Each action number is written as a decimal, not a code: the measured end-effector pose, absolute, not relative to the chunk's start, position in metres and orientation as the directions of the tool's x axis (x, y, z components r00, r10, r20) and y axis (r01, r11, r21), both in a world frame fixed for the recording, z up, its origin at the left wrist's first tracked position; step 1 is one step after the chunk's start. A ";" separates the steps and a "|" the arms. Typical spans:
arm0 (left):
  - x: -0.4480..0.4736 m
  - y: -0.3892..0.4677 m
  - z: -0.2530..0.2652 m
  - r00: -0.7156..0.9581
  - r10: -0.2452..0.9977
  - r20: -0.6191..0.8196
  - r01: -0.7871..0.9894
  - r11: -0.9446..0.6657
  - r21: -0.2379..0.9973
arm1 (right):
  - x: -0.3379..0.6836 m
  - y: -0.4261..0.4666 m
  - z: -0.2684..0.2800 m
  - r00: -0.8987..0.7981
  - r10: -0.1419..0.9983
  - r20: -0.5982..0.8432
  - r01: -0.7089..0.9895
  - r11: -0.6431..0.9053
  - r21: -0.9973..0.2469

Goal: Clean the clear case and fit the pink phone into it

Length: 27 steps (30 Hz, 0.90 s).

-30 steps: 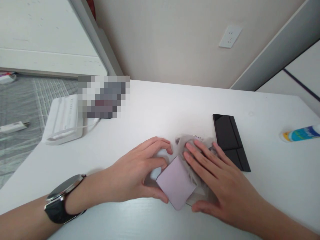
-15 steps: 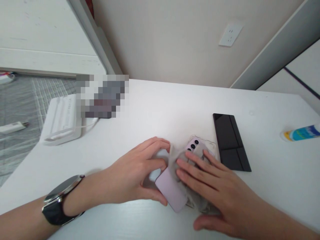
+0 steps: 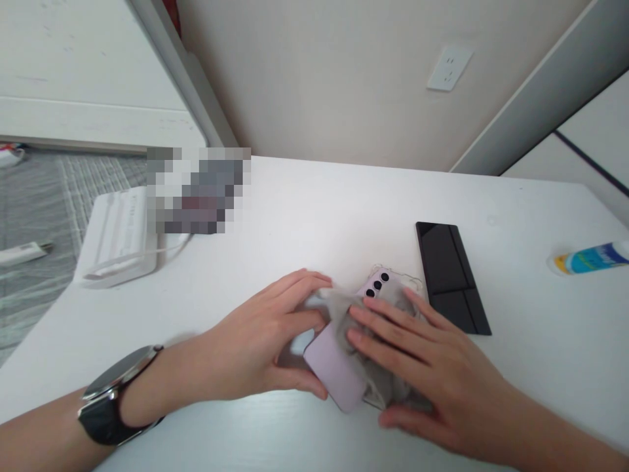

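Left hand (image 3: 255, 351) curled around the near-left end of a lilac phone (image 3: 334, 367), thumb pressing the near edge, fingers bent over the far-left edge; holding it steady on the white table (image 3: 314, 216). Right hand (image 3: 417, 364) flat, fingers stretched and close together, pressing a grey cloth (image 3: 378, 387) down on the back of the phone, thumb lying on the table at the near side. Phone lying back side up directly between both hands, its camera end (image 3: 377, 284) just beyond the right fingertips. Around that end, a thin clear edge, maybe a case; cannot tell for sure. Dark wristwatch (image 3: 105, 410) on the left wrist. Just right of the right fingers, flat black slab (image 3: 449, 275), not touching. Well apart to the right, a small tube (image 3: 587, 259). Far left of the left hand, a white device with a cable (image 3: 122, 239).
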<state>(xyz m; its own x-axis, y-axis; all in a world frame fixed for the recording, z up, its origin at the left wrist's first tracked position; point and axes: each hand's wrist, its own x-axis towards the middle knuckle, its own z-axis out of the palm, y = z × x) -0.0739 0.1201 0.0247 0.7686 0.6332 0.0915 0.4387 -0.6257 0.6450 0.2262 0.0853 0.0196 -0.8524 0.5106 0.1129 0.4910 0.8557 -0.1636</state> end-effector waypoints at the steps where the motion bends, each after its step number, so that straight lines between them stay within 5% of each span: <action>1: -0.074 0.120 0.025 0.767 0.636 0.089 0.441 -0.622 0.647 | 0.226 0.086 0.018 -0.803 0.583 0.126 0.567 0.812 -0.142; 4: -0.074 0.119 0.025 0.768 0.636 0.083 0.444 -0.620 0.647 | 0.225 0.085 0.017 -0.754 0.642 0.141 0.631 0.767 -0.118; 9: -0.075 0.119 0.025 0.776 0.626 0.080 0.448 -0.635 0.629 | 0.222 0.080 0.021 -0.902 0.415 0.119 0.398 0.907 -0.138; 15: -0.074 0.119 0.027 0.778 0.625 0.072 0.440 -0.622 0.648 | 0.228 0.086 0.009 -0.659 0.733 0.168 0.740 0.672 -0.030; 27: -0.074 0.120 0.024 0.774 0.626 0.096 0.430 -0.631 0.646 | 0.229 0.088 0.009 -0.701 0.696 0.153 0.682 0.718 -0.141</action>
<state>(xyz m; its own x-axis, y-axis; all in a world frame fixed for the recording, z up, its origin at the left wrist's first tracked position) -0.0736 0.1202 0.0244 0.7738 0.6262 0.0961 0.4304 -0.6309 0.6455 0.2288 0.0883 0.0087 -0.7013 0.6963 0.1527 0.6819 0.7177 -0.1411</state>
